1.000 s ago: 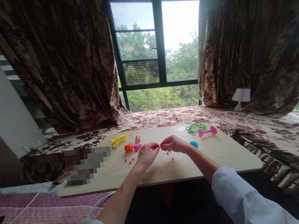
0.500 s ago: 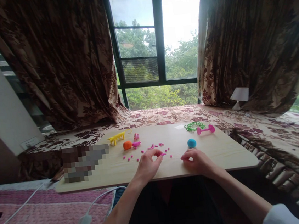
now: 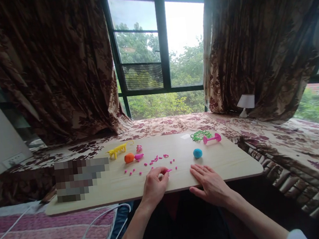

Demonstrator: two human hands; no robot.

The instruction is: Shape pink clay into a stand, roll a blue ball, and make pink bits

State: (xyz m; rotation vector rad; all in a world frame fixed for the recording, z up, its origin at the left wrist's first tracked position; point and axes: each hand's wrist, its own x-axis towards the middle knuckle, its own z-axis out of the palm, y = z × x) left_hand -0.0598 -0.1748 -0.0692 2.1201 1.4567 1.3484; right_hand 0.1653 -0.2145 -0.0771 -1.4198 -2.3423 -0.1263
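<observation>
My left hand (image 3: 155, 184) is at the table's front edge, thumb and fingers pinched on a small pink clay piece (image 3: 168, 170). My right hand (image 3: 210, 182) lies flat on the front edge, palm down, its fingers stretched out and holding nothing. Several tiny pink bits (image 3: 155, 159) are scattered on the tabletop beyond my left hand, with a pink ring-like piece (image 3: 166, 155) among them. A blue clay ball (image 3: 197, 153) rests beyond my right fingertips. Farther left, an orange lump (image 3: 129, 158) touches a pink lump (image 3: 138, 156).
A yellow animal figure (image 3: 117, 151) stands at the back left, near a small pink figure (image 3: 139, 148). At the back right are a coiled green string (image 3: 201, 135) and a pink dumbbell-shaped piece (image 3: 212, 139). A blurred patch covers the pale table's (image 3: 227, 165) left end.
My right hand has opened from a curled, pinched shape and now lies flat with fingers extended. My left hand keeps its pinch, slightly nearer me. The view has turned a little right.
</observation>
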